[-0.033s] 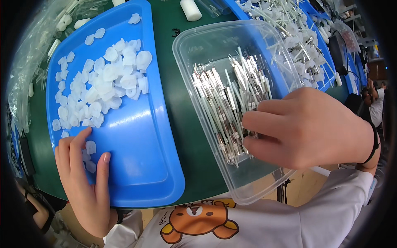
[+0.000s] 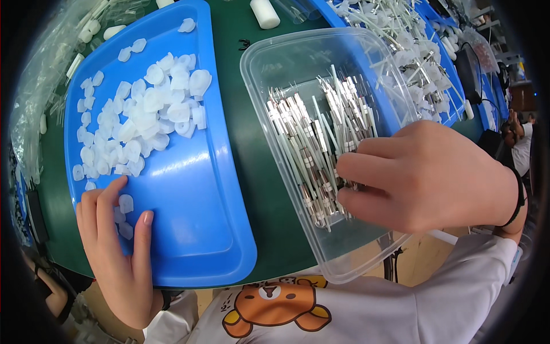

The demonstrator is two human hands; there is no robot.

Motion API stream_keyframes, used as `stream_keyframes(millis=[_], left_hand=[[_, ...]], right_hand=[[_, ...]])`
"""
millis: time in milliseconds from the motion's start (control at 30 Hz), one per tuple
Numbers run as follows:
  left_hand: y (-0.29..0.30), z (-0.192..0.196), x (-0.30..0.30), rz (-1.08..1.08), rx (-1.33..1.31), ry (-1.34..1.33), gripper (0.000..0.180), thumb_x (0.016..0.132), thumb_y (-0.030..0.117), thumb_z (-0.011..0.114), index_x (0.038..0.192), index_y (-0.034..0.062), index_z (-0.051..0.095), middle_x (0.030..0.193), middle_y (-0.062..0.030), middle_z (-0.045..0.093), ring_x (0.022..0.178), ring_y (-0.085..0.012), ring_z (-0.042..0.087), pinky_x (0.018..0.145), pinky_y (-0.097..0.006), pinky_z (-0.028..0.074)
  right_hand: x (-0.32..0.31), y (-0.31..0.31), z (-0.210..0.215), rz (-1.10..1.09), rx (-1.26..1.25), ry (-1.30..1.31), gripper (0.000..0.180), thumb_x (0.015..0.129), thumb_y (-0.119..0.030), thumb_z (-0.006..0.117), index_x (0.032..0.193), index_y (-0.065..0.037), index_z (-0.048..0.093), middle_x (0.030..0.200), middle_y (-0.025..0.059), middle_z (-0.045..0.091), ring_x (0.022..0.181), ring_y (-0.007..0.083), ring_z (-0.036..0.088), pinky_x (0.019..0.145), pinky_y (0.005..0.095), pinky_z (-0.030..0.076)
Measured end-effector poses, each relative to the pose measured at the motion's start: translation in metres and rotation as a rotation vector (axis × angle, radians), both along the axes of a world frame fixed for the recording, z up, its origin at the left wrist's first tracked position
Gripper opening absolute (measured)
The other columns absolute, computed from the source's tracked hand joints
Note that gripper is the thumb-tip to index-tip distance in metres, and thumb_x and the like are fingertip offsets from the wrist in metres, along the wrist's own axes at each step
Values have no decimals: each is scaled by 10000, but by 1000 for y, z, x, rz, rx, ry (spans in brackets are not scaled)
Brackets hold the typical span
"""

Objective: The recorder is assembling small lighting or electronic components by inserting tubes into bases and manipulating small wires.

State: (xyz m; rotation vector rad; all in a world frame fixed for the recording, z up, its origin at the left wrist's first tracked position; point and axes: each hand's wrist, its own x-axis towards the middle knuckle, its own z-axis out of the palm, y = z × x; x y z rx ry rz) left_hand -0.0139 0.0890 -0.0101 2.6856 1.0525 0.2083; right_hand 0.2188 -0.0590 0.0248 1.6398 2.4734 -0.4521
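My left hand (image 2: 117,252) rests over the near left edge of a blue tray (image 2: 189,218), its thumb and fingers apart, with a few small translucent white caps (image 2: 126,204) between them. A heap of the same caps lies farther up the tray. On the right, my right hand (image 2: 429,178) reaches into a clear plastic box (image 2: 339,280), fingers curled down onto thin rods (image 2: 306,157) with white and metallic bands, lying in a bundle. Its fingertips are partly hidden by the hand itself, so whatever they pinch does not show.
The trays stand on a dark green table (image 2: 229,74). White foam cylinders (image 2: 264,14) lie at the back. Behind the box, another blue tray holds a tangled pile of rods and caps (image 2: 412,57). Clear plastic bags (image 2: 34,109) line the far left.
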Motion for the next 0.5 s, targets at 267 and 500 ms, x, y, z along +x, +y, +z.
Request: stream_keyframes(millis=[267,500], left_hand=[[1,-5,-3,-20,22,-50,295,729,79,549,1002,-11,482,927,-145,422,874,-286,432,786,-331,339],[0,-2,-4,-38,25,-52,289,739,86,547,1002,-17,483,931,-145,425,859,-278,426,759,-327,344]], right_hand=[[1,-4,-7,-15,40,45,156,546,-52,582,678,7,523,638,27,396,535,124,461,348,232,366],[0,-9,-5,-201,45,203,127,606,-45,606,677,6,513,673,31,436,536,125,473,356,246,341]])
